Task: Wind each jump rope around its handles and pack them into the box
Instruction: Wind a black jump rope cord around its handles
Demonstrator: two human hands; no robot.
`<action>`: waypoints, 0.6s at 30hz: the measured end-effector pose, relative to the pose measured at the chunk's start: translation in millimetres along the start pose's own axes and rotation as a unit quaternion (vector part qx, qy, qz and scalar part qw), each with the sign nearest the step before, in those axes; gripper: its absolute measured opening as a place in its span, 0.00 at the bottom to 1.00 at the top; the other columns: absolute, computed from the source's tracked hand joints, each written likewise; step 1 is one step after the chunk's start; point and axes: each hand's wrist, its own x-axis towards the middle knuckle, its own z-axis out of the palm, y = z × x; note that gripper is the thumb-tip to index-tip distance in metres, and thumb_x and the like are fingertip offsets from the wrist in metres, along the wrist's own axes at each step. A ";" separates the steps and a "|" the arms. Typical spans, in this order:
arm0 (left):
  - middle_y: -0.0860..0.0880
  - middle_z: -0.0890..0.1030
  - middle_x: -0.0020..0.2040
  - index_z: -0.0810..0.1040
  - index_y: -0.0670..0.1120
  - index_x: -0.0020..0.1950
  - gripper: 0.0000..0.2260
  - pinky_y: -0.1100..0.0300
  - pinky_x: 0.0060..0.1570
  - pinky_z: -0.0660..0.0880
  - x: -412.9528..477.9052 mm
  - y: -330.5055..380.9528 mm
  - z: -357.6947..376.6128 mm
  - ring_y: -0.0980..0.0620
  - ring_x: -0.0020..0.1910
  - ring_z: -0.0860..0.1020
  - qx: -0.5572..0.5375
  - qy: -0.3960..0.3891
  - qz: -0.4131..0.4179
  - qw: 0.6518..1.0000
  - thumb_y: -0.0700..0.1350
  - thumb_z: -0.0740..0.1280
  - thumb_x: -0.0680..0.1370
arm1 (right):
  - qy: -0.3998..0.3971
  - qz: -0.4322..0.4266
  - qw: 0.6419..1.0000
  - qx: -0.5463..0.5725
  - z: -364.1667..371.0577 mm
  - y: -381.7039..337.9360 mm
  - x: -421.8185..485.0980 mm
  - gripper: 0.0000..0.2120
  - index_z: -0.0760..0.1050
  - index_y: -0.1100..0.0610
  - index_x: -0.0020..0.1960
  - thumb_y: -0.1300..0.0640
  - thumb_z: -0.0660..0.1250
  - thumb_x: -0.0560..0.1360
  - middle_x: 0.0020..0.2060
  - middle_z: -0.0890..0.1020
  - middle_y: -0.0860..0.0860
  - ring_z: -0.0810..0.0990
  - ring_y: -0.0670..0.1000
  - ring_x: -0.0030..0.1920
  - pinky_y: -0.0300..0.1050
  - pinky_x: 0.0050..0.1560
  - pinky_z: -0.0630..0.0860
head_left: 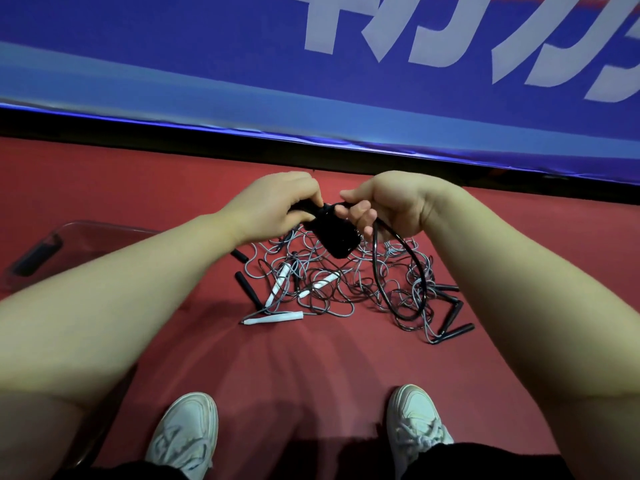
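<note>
Dangling from right hand (384,202) (pinched): rope (375,251)

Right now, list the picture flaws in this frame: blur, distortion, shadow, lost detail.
Head view: wide-angle bending bows the edge of the blue banner and swells both forearms; the black jump rope between left hand and right hand reads as a dark mass without detail; banner lettering is soft; the clear box is faint against the red floor; soft shadow lies near the shoes.
</note>
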 end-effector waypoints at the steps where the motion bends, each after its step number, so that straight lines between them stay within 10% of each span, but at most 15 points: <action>1: 0.46 0.79 0.44 0.77 0.40 0.49 0.09 0.59 0.43 0.68 0.1 1.4 0.6 0.47 0.44 0.75 0.003 -0.008 0.007 1.000 0.36 0.72 0.71 | -0.014 0.005 0.999 0.033 -4.2 3.0 0.5 0.17 0.72 0.57 0.39 0.52 0.52 0.81 0.19 0.64 0.44 0.64 0.40 0.18 0.30 0.24 0.67; 6: 0.57 0.73 0.45 0.76 0.43 0.53 0.12 0.63 0.45 0.64 1.5 8.4 1.2 0.64 0.43 0.67 -0.047 -0.011 0.021 0.999 0.36 0.71 0.71 | -0.080 0.008 0.982 0.170 -21.8 14.1 3.9 0.13 0.76 0.59 0.37 0.52 0.59 0.73 0.18 0.65 0.44 0.66 0.40 0.18 0.31 0.24 0.72; 18: 0.54 0.78 0.41 0.81 0.56 0.53 0.12 0.75 0.44 0.66 5.7 16.3 3.6 0.65 0.43 0.74 -0.172 -0.010 -0.056 0.983 0.44 0.68 0.71 | -0.048 -0.037 0.957 0.285 -49.4 24.3 11.7 0.14 0.80 0.64 0.42 0.55 0.60 0.75 0.25 0.77 0.46 0.78 0.43 0.24 0.38 0.30 0.79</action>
